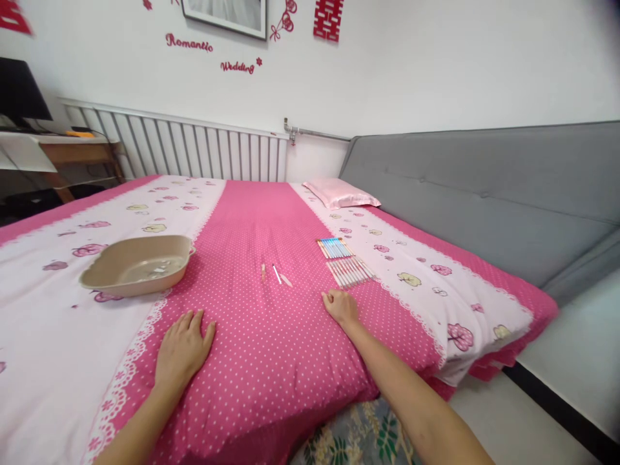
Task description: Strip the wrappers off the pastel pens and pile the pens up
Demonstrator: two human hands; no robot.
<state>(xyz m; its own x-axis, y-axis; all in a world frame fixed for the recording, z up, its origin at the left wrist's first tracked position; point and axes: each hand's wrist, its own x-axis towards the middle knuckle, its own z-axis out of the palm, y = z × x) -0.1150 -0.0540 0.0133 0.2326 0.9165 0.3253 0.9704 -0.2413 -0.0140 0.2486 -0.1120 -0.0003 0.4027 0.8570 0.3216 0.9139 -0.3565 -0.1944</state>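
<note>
My left hand [184, 345] lies flat on the pink dotted bedspread [261, 361], fingers stretched out, holding nothing. My right hand [341, 305] rests on the bedspread with its fingers curled into a loose fist; nothing shows inside it. Just beyond the right hand lie two rows of pens: a blue-capped row [335, 247] and a pale row [351, 270]. Three loose small pen parts [276, 274] lie between the hands, a little further away. A beige heart-shaped basin [138, 265] sits beyond the left hand, holding a few small pieces.
A pink pillow [339, 192] lies at the bed's far end by a grey padded headboard [484, 187] along the right side. A white radiator [194, 148] runs along the far wall. A wooden desk [72, 155] stands at far left. The floor [547, 400] shows at right.
</note>
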